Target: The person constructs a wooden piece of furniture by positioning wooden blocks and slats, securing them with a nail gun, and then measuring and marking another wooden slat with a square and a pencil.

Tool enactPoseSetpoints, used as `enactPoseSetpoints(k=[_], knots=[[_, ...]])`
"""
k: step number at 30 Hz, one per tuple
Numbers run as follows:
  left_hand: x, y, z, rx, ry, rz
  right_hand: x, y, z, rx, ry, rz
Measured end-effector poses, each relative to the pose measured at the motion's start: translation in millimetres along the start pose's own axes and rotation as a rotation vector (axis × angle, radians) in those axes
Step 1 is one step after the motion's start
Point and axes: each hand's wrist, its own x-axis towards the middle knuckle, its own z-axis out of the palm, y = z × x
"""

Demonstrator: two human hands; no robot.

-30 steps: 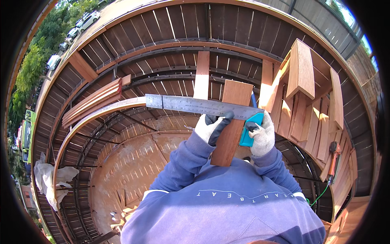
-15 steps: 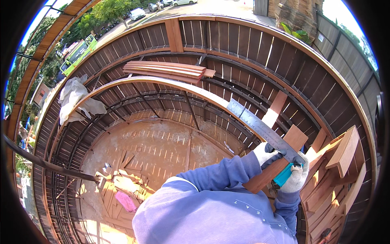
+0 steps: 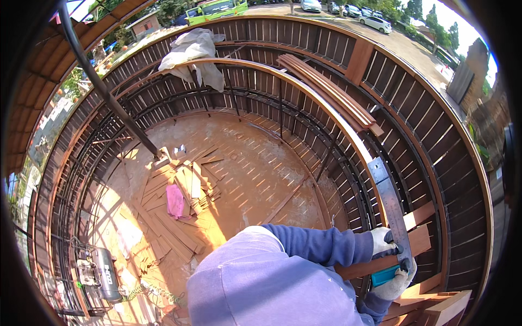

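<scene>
Left hand, gloved, is pressed down on the metal ruler lying across the wooden plank; right hand grips a teal tool under it. Looks like marking's barely begun, with loose planks waiting nearby.

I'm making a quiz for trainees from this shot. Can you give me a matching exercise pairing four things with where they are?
Things:
1. metal ruler
2. pink rag
3. white cloth
4. bundle of wood strips

Places:
A. draped over the curved rail, far side
B. under the left hand
C. on the floor among offcuts
D. lying on the slatted wall, upper right

Pairs: 1-B, 2-C, 3-A, 4-D
</scene>
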Motion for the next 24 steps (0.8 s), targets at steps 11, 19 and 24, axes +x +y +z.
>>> enactPoseSetpoints(k=[11,19,24], knots=[[-44,3,-43,-0.003,0.366,0.178,31,31,39,0.15,-0.371,0.079],[-30,-3,-25,-0.077,0.256,0.053,23,15,27,0.283,-0.234,0.071],[-14,16,3,-0.334,0.035,-0.131,11,-11,-4,-0.046,0.105,0.005]])
